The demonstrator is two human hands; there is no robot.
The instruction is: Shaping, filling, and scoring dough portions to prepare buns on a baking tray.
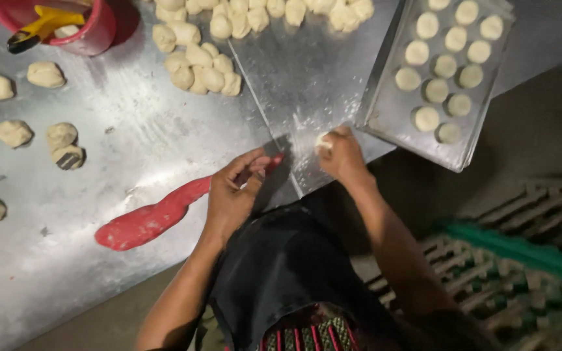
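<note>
With the right hand closed on a dough ball and the left hand pinching the red roll at the desk edge, either could be dropped.

A roll of paste lies on the metal table, its end under the left hand. The right hand holds a dough piece just right of it. Beyond sit dough balls; a baking tray of rounds lies right, a bowl far left.
</note>
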